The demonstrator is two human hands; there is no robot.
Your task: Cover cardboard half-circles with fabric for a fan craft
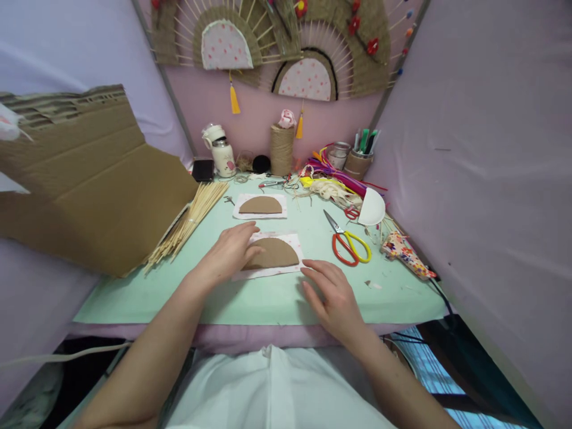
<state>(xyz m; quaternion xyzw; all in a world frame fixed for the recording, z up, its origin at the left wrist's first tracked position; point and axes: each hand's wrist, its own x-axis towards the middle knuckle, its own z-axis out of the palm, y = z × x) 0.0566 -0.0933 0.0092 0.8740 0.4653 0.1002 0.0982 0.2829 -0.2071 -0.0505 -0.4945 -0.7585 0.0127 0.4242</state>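
Note:
In front of me a half-round piece of brown cardboard (277,254) lies on a white, pink-patterned cloth (292,239). My left hand (232,250) rests over the left end of both, its fingers stretched out and the thumb on the cardboard. Beside the cloth's right edge is my right hand (328,292), fingers spread and holding nothing; its fingertips come close to the corner. Farther back, a second cardboard half-round (261,205) sits on another patterned cloth (236,209). Scissors (346,241) with one red and one yellow handle lie partly open to the right.
Thin wooden sticks (190,223) and a large cardboard sheet (98,185) fill the left. Along the back stand a bottle (223,158), a twine spool (282,150) and a pen holder (358,163). A flower-patterned glue gun (406,255) with a cord lies at right.

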